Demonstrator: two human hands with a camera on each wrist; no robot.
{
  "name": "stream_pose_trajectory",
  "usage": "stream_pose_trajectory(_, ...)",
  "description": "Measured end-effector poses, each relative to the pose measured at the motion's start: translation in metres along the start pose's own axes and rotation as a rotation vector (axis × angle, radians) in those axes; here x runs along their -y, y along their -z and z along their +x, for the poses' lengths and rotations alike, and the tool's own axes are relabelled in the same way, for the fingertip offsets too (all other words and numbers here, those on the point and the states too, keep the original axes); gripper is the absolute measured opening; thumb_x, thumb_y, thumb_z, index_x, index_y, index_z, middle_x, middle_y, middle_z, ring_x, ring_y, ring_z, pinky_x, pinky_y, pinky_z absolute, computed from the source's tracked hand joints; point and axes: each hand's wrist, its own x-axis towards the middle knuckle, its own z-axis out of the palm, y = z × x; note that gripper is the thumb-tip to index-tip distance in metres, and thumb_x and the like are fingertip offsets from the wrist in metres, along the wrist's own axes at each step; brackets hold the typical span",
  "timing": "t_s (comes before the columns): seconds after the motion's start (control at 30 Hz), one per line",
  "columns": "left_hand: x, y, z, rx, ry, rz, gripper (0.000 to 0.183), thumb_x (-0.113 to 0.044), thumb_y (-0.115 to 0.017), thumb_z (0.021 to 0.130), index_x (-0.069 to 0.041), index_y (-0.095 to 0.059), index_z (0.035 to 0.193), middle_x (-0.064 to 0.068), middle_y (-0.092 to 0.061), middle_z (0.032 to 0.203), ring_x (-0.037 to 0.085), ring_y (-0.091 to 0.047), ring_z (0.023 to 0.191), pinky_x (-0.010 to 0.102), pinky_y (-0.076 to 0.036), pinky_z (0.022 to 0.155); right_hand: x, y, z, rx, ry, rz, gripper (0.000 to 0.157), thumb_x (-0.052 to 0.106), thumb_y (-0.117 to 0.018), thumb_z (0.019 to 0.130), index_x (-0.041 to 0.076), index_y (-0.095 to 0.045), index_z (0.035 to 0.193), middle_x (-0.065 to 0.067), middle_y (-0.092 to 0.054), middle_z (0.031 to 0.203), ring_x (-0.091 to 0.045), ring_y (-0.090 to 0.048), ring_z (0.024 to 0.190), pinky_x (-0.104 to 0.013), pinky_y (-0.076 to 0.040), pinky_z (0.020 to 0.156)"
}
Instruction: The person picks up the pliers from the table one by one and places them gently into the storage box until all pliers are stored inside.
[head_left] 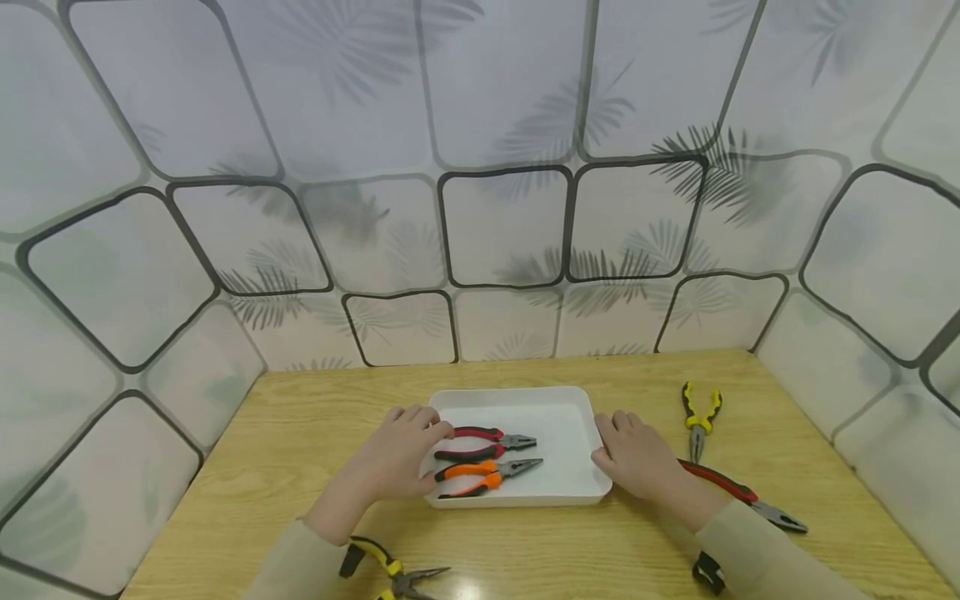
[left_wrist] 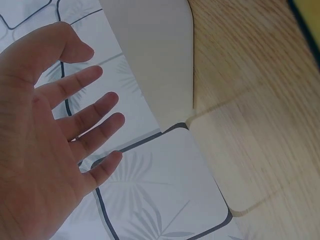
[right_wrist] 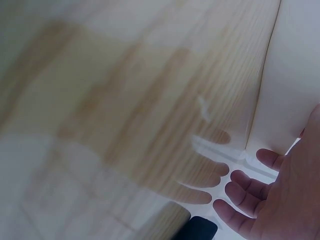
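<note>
A white tray [head_left: 555,446] lies on the table. Inside, toward its left end, are red-and-black pliers [head_left: 480,444] and, nearer me, orange-and-black pliers [head_left: 487,477]. At the tray's left end is my left hand [head_left: 397,454], fingertips right at the rim. The left wrist view has that hand [left_wrist: 45,135] with spread, relaxed fingers beside the tray's outer wall [left_wrist: 160,60]. My right hand [head_left: 637,454] is at the opposite end, its thumb overlapping the rim. In the right wrist view, this hand's fingers [right_wrist: 245,195] are loosely bent by the tray wall [right_wrist: 287,80]; the thumb is hidden.
Yellow-and-black pliers [head_left: 697,425] lie at the back right. Red-handled pliers [head_left: 738,492] lie partly behind the right forearm. Another yellow-and-black pair [head_left: 393,567] is beside the left sleeve at the front. Patterned walls [head_left: 502,325] border the wooden table [head_left: 330,408].
</note>
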Motion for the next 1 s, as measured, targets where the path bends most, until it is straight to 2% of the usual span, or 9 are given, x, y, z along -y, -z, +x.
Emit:
stream_pose_trajectory(0.5,0.003,-0.003,-0.01,-0.022,0.018,-0.009,0.046,-0.025,-0.072,0.068,-0.023,-0.058,0.111,-0.005,-0.051,0.103,0.017,-0.048,0.096,0.041,-0.036,0.085,-0.001,-0.003,0.0,-0.012,-0.006,0.005,0.024,0.02,-0.053,0.084,0.004,-0.049,0.102,-0.006,-0.041,0.078,-0.019,-0.032,0.066,-0.029,-0.029,0.055)
stream_pose_trajectory(1.0,0.002,-0.006,-0.025,0.009,0.042,-0.017,0.048,-0.029,-0.073,0.069,-0.023,-0.057,0.114,-0.006,-0.052,0.107,0.016,-0.048,0.099,0.042,-0.037,0.086,-0.002,-0.002,-0.001,-0.008,0.001,0.012,0.025,0.02,-0.052,0.084,0.004,-0.048,0.104,-0.006,-0.039,0.079,-0.018,-0.031,0.067,-0.028,-0.028,0.055)
